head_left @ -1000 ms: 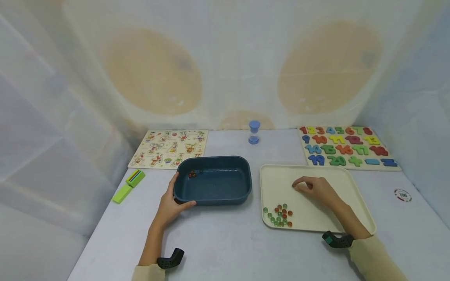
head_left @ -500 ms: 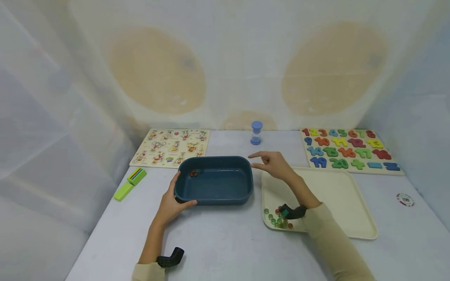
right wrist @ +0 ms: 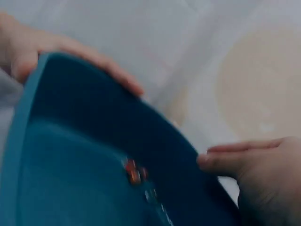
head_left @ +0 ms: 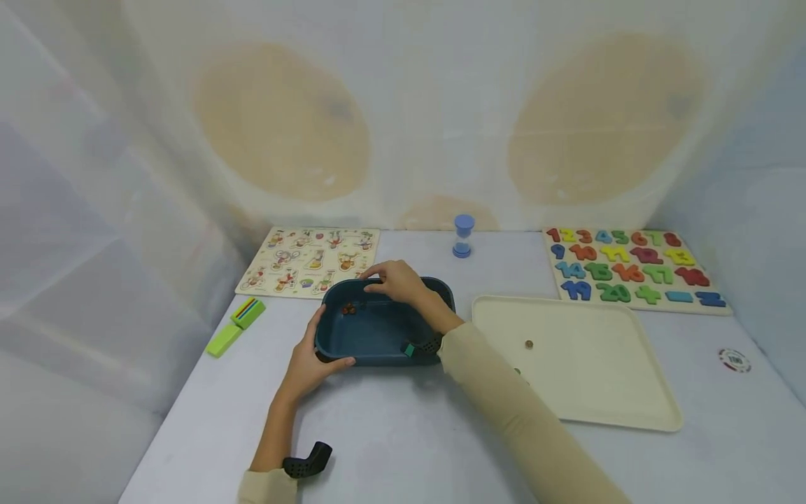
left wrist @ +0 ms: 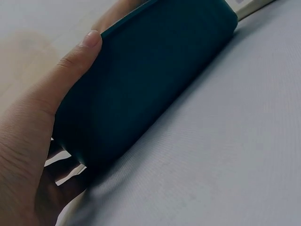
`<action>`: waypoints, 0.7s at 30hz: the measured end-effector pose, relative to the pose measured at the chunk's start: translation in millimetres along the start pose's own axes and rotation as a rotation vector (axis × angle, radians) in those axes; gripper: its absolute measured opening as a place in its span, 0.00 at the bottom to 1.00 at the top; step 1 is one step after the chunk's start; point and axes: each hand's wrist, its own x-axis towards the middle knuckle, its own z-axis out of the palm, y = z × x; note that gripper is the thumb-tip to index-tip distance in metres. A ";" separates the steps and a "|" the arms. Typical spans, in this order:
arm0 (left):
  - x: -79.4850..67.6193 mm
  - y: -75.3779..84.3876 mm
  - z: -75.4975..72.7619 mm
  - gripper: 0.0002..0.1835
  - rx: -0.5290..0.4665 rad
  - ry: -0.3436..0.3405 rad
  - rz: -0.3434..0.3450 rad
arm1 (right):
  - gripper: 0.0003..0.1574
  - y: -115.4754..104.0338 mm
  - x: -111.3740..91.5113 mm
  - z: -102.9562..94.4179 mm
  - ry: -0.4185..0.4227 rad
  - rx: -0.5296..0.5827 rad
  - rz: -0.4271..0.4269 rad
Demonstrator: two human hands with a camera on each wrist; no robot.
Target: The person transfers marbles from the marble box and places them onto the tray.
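Observation:
My left hand grips the left end of a dark blue rectangular basin, its thumb along the near wall. Inside, at the far left, lie several marbles, reddish ones with clear or greenish ones beside them. My right hand is over the far rim, its thumb on the inner side and its forefinger behind. The right wrist view, though blurred, shows a gap between thumb and forefinger and no marble there. A lone marble sits on the cream tray; my right sleeve hides most of the tray's near-left corner.
A picture puzzle board lies behind the basin to the left, a number puzzle board at the back right. Between them stands a blue hourglass. Green blocks lie at the left edge, a round chip at the right.
My right hand has moved left from over the tray to the basin's far rim, its fingers parting on the way. One marble now shows mid-tray. My left hand keeps its grip.

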 end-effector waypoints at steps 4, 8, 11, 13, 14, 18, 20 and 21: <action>0.5 0.3 0.4 0.57 -0.010 0.002 0.007 | 0.19 -7.8 4.1 8.6 -0.031 -0.048 -0.006; 1.1 0.4 0.3 0.57 -0.010 0.006 0.018 | 0.18 -6.9 4.6 17.8 -0.089 -0.032 0.007; 1.4 0.6 0.0 0.57 -0.010 0.009 0.026 | 0.18 -2.2 5.7 24.5 -0.108 -0.036 0.015; 1.3 0.3 -0.6 0.57 -0.020 0.009 0.034 | 0.18 1.0 7.1 28.3 -0.115 -0.034 0.018; 1.0 0.6 -1.2 0.57 -0.026 0.008 0.038 | 0.18 2.0 7.9 29.6 -0.127 -0.039 0.020; -0.3 0.4 -4.0 0.54 -0.092 -0.028 0.042 | 0.17 6.2 9.2 33.5 -0.173 -0.055 0.029; -1.0 1.9 -5.8 0.53 -0.144 -0.058 0.030 | 0.16 8.0 9.1 34.4 -0.189 -0.070 0.036; -1.4 2.8 -6.9 0.53 -0.176 -0.074 0.023 | 0.15 8.7 8.8 34.8 -0.190 -0.073 0.040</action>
